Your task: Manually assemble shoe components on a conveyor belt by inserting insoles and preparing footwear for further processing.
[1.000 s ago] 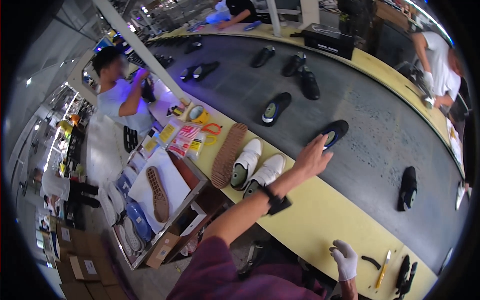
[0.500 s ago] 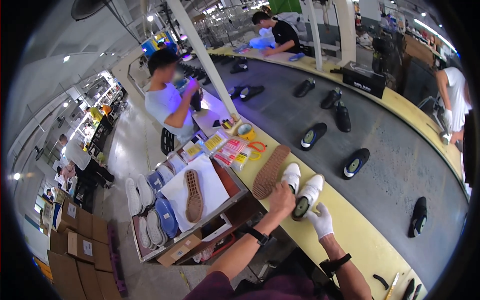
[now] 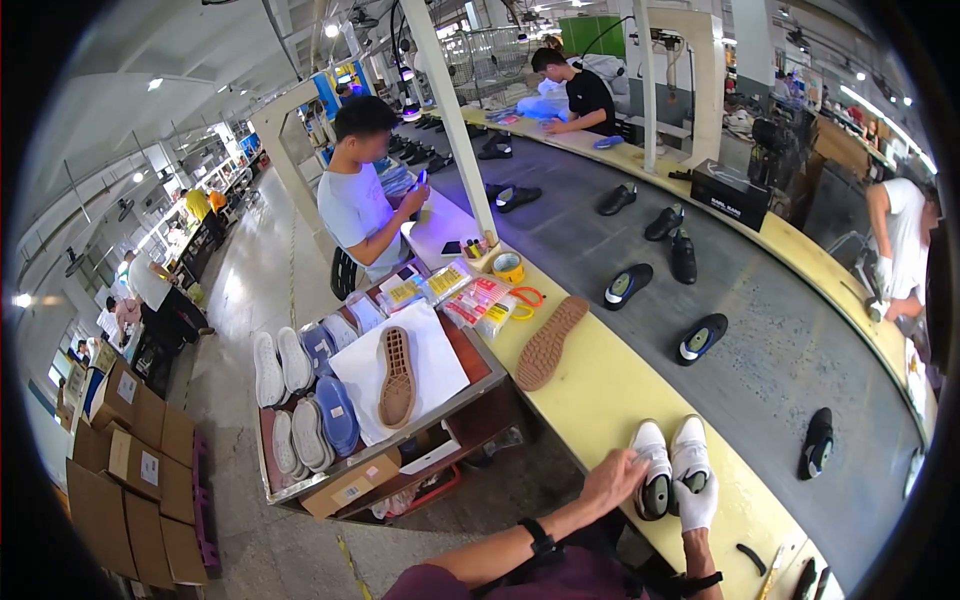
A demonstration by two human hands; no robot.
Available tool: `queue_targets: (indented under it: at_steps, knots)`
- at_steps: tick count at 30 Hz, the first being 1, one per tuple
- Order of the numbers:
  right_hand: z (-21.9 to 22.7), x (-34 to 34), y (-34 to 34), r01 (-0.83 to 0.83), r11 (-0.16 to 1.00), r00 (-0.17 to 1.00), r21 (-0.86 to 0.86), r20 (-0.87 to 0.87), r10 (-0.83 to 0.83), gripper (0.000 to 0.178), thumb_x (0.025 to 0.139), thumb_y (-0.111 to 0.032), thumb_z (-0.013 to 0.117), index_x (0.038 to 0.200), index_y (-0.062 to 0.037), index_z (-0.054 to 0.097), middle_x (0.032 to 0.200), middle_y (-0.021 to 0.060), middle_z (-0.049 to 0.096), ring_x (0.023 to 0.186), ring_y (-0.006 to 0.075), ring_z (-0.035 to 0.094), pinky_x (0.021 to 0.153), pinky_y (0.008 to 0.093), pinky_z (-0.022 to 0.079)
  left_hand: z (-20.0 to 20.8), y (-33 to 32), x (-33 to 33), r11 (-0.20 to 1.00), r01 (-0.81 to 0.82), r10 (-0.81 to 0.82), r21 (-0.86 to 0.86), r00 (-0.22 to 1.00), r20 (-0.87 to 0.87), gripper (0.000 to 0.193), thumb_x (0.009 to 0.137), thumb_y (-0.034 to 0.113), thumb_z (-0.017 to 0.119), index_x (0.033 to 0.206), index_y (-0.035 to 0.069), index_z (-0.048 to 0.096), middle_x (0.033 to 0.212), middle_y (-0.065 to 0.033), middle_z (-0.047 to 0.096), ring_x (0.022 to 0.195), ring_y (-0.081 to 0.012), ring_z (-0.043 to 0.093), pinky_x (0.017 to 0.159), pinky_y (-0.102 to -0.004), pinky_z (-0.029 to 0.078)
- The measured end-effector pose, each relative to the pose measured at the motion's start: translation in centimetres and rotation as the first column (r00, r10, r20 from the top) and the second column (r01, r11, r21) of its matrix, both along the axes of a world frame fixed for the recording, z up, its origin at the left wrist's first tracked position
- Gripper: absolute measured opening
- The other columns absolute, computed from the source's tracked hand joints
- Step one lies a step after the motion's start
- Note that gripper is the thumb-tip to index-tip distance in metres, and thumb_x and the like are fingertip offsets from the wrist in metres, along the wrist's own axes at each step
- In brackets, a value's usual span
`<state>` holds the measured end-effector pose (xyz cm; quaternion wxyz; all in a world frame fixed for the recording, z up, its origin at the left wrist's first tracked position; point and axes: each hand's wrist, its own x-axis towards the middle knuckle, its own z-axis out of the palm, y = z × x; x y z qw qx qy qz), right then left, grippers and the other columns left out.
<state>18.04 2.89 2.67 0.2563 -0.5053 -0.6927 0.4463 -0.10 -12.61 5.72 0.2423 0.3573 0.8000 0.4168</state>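
Observation:
Two white shoes with dark linings stand side by side on the yellow bench (image 3: pixel 590 420), toes pointing away from me. My bare left hand (image 3: pixel 612 482) grips the outer side of the left white shoe (image 3: pixel 651 452), with its fingertips at the upper. My right hand (image 3: pixel 698 503), in a white glove, holds the right white shoe (image 3: pixel 689 443) at the heel end; some of its fingers are hidden at the opening. A brown outsole (image 3: pixel 552 343) lies farther along the bench, apart from both hands.
Left of the bench, a tray cart (image 3: pixel 490 383) carries white and blue soles, paper and another brown sole (image 3: pixel 397 378). Black shoes (image 3: pixel 702 338) sit on the grey conveyor (image 3: pixel 755 390). Orange-handled scissors (image 3: pixel 526 302) and tape (image 3: pixel 508 267) lie beyond. A co-worker (image 3: pixel 362 190) sits far left.
Both white shoes have moved right and nearer to me along the bench, away from the brown outsole, with my hands on them. The view has shifted. The seated co-worker's hands have come down.

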Motion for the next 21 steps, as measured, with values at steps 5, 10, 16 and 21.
queue_targets:
  at_steps: [5, 10, 16, 21]
  knots:
    - [-1.7, 3.5, -1.2, 0.08, 0.995, 0.997, -0.054, -0.009, -0.08, 0.076, 0.075, -0.012, 0.091, 0.141, 0.0068, 0.06, 0.127, 0.0188, 0.07, 0.119, 0.0291, 0.068, 0.106, 0.0388, 0.053, -7.2, 3.8, 2.1, 0.983, 0.063, -0.077, -0.171, 0.994, -0.073, 0.058, 0.106, 0.05, 0.067, 0.138, 0.002, 0.062, 0.107, -0.0269, 0.071, 0.091, -0.033, 0.074, 0.074, -0.041, 0.059]
    - [1.7, 4.8, -3.0, -0.056, 0.954, 0.91, -0.295, -0.409, -0.073, 0.034, 0.094, -0.008, 0.082, 0.126, 0.0013, 0.072, 0.114, 0.003, 0.075, 0.105, 0.0152, 0.068, 0.094, 0.0314, 0.056, -0.4, 1.8, 2.5, 0.997, 0.071, -0.074, 0.038, 0.612, 0.787, 0.058, 0.097, 0.069, 0.072, 0.095, 0.011, 0.074, 0.075, -0.0038, 0.072, 0.058, -0.0166, 0.065, 0.053, -0.0315, 0.051]
    - [7.3, 7.9, -6.8, -0.054, 0.789, 0.783, -0.612, -0.516, -0.346, 0.037, 0.097, -0.018, 0.079, 0.128, 0.0002, 0.073, 0.116, 0.0041, 0.075, 0.102, 0.0135, 0.069, 0.089, 0.031, 0.056, 3.6, 1.8, 4.6, 0.931, 0.027, -0.339, 0.365, 0.438, 0.833, 0.06, 0.109, 0.034, 0.071, 0.158, 0.006, 0.049, 0.147, -0.0072, 0.064, 0.135, -0.0208, 0.063, 0.112, -0.0408, 0.053]
    - [5.7, 11.4, -8.6, -0.194, 0.683, 0.596, -0.704, -0.638, -0.487, 0.038, 0.1, -0.018, 0.074, 0.134, -0.0001, 0.069, 0.116, 0.0056, 0.074, 0.102, 0.0159, 0.07, 0.091, 0.0316, 0.056, 9.7, 1.7, 6.9, 0.899, 0.163, -0.437, 0.407, 0.392, 0.809, 0.056, 0.113, 0.016, 0.061, 0.164, 0.002, 0.042, 0.154, -0.0098, 0.06, 0.141, -0.0224, 0.059, 0.122, -0.0399, 0.045]
